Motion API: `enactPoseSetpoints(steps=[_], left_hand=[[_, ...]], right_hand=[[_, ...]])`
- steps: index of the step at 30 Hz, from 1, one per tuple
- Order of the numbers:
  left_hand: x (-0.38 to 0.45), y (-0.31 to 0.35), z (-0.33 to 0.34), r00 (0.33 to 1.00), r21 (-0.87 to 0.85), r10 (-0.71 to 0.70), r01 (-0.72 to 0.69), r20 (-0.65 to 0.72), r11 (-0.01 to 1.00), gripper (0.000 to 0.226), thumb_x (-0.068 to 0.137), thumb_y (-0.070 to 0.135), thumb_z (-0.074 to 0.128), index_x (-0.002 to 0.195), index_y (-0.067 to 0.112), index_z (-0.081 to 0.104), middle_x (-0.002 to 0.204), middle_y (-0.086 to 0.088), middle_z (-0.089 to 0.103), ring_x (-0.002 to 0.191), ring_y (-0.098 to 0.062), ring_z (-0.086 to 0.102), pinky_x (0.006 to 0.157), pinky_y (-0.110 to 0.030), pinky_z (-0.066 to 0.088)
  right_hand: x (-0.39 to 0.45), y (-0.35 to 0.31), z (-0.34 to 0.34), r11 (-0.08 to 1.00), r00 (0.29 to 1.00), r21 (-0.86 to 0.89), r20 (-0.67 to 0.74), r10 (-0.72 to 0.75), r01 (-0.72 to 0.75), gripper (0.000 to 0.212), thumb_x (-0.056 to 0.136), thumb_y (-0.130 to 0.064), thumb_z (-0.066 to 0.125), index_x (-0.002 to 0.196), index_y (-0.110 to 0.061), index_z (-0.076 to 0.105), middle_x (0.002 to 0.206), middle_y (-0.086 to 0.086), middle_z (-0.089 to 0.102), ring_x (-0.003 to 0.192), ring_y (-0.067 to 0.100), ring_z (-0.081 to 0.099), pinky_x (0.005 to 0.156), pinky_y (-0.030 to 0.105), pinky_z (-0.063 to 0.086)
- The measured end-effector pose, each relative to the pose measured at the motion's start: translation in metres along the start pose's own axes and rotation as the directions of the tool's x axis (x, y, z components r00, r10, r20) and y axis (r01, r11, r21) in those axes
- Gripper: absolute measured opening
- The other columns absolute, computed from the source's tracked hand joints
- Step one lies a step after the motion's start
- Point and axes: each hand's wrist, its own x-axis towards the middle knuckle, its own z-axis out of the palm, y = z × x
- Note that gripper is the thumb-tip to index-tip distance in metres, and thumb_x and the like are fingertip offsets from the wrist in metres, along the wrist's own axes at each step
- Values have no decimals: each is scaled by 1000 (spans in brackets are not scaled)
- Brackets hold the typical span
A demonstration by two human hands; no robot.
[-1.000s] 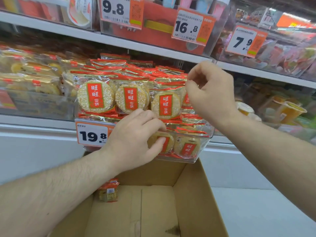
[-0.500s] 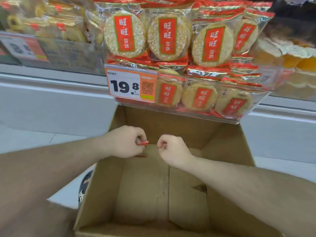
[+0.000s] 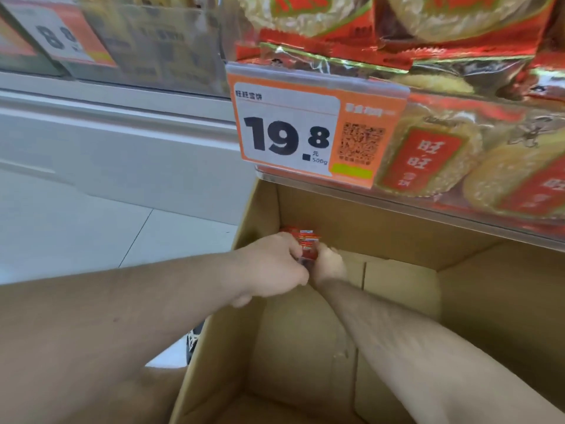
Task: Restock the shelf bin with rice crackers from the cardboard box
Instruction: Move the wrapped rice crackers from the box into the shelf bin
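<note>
A pale tiled floor (image 3: pixel 101 234) fills the left of the view, running back to the white base panel (image 3: pixel 122 148) of a shop shelf unit. In front of that shelf stands a large open cardboard box (image 3: pixel 477 301); its brown walls and flapped bottom take up the lower right, and its near edge is cut off by the frame.

Above the box's far wall juts a clear shelf bin (image 3: pixel 397 206), cut off at the top and right. It is packed with rice crackers (image 3: pixel 428 160) in shiny red and gold wrappers, stacked above its rim. An orange and white price tag (image 3: pixel 302 130) reading 19.8 is clipped to the bin's front left. A second bin (image 3: pixel 146 47) sits further left, blurred, with a tag (image 3: pixel 64 38) whose number is only partly readable.

Deep in the box's far left corner lies a small red packet of rice crackers (image 3: pixel 305 243). Both hands meet on it. The left hand (image 3: pixel 272 267) has its fingers curled over the packet from the left. The right hand (image 3: pixel 328 266) closes on it from the right, but motion blur and the left hand hide its fingers, so how it grips cannot be told. Both bare forearms cross the foreground.

A dark shoe (image 3: pixel 193 341) peeks out by the box's left wall.
</note>
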Motion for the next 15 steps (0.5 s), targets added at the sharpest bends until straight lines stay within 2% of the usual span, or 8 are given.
enactPoseSetpoints(steps=[1,3,5,7,9,11,13,15], left_hand=[[0,2,1,998,-126,-61,63,23,990,20,90,18,60,105,28,52,114,2,55,109,-21,56,94,-39,51],[-1,3,5,987,-306,-145,160,72,938,27,95,19,56,121,21,53,124,-4,52,109,-23,56,89,-43,51],[-1,0,9,974,-438,-207,228,96,870,46,99,21,52,143,16,41,145,-10,41,119,-31,52,93,-50,48],[0,-4,12,966,-529,-240,254,97,810,53,101,24,51,149,16,32,154,-13,31,131,-39,43,102,-58,43],[2,-7,14,966,-582,-246,246,80,775,62,100,29,54,152,24,22,156,-15,27,134,-44,38,103,-62,40],[2,-9,15,969,-593,-231,235,83,771,66,98,30,57,152,34,19,150,-15,37,129,-44,44,98,-58,46],[1,-8,16,976,-595,-196,216,99,774,52,98,18,57,144,28,34,128,-14,58,112,-35,60,88,-48,55],[3,-9,16,986,-589,-164,155,39,793,41,96,2,53,131,23,49,111,-9,63,97,-25,66,78,-38,60]], right_hand=[[0,4,2,1000,1000,-7,3,-14,14,30,86,-25,64,116,-23,61,113,11,60,105,33,61,82,30,46],[-6,12,2,998,999,32,-18,-46,47,17,81,-14,63,93,-27,61,105,9,61,98,30,61,73,26,40],[-25,20,-5,985,990,110,-77,-122,130,27,78,-4,62,76,-28,49,93,7,59,87,27,59,68,26,35],[-59,27,-20,941,954,190,-168,-248,279,39,80,-1,64,71,-31,41,83,3,55,77,18,54,66,27,33],[-97,30,-40,861,887,238,-235,-398,450,43,81,1,64,72,-32,37,84,0,55,80,11,53,67,28,39],[-127,23,-56,757,808,288,-270,-523,586,38,81,0,61,76,-30,38,92,-2,56,91,14,57,73,27,48],[-140,10,-68,643,723,332,-291,-626,690,30,79,-1,58,79,-26,41,100,-1,56,97,15,58,77,25,49],[-136,-1,-74,566,647,322,-274,-711,759,21,71,-4,53,82,-20,44,106,1,55,97,15,56,75,22,48]])
